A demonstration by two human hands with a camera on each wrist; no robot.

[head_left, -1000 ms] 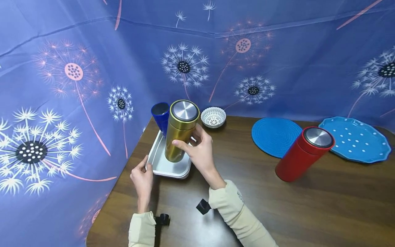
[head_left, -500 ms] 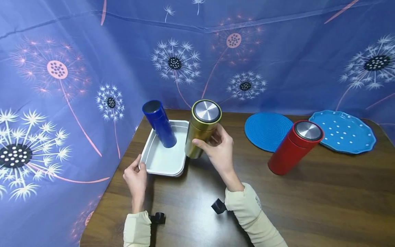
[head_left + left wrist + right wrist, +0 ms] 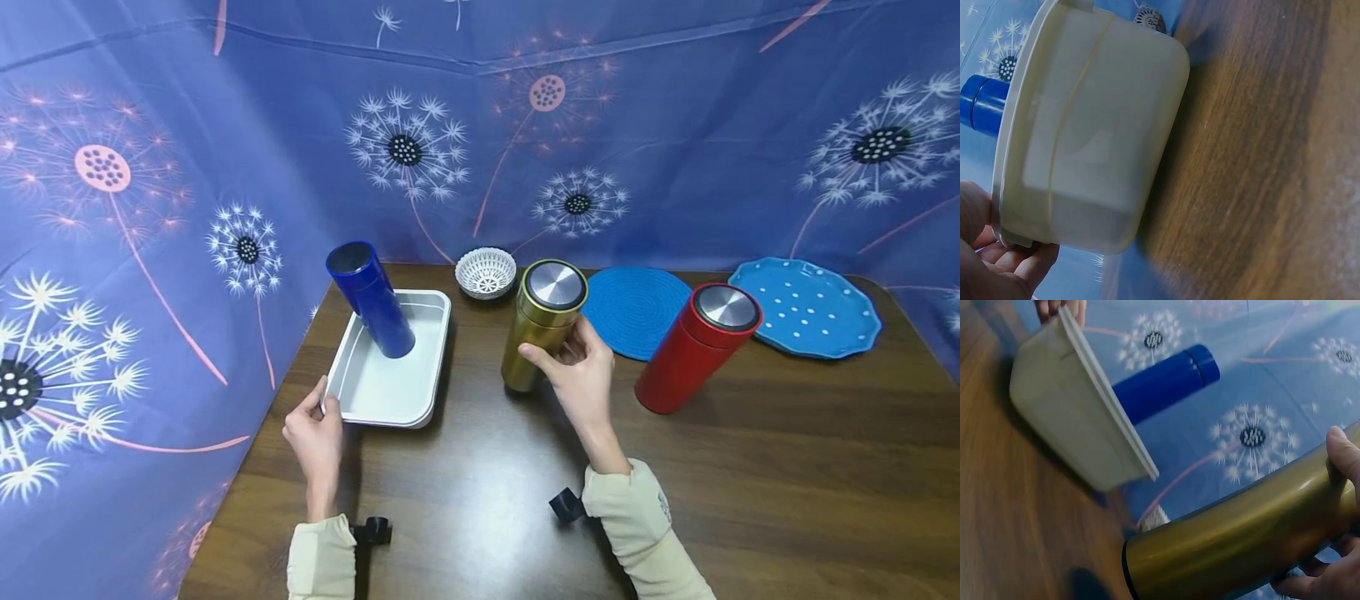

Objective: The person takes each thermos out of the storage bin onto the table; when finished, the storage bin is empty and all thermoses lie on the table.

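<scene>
My right hand (image 3: 583, 379) grips a gold flask (image 3: 531, 342) with a steel-topped lid, thumb on the near side and fingers behind. The flask is right of the white plastic tub (image 3: 382, 392); in the right wrist view its dark base edge is close to the table, and I cannot tell whether it touches. My left hand (image 3: 315, 433) pinches the tub's near left corner at the rim, thumb above and fingers below, as the left wrist view shows. Inside the tub stands a blue flask (image 3: 378, 312). A red flask (image 3: 690, 354) stands to the right of the gold one.
A small white openwork bowl (image 3: 486, 273) sits behind, between tub and gold flask. Behind the gold and red flasks lies a round blue woven mat (image 3: 637, 308). A blue dotted plate (image 3: 810, 308) is at the back right. Patterned blue cloth (image 3: 450, 125) hangs behind the wooden table (image 3: 787, 467).
My right hand has carried the gold flask from inside the tub rightward, past its rim, to above or on the table. The left hand keeps its pinch on the tub corner. The head view has shifted.
</scene>
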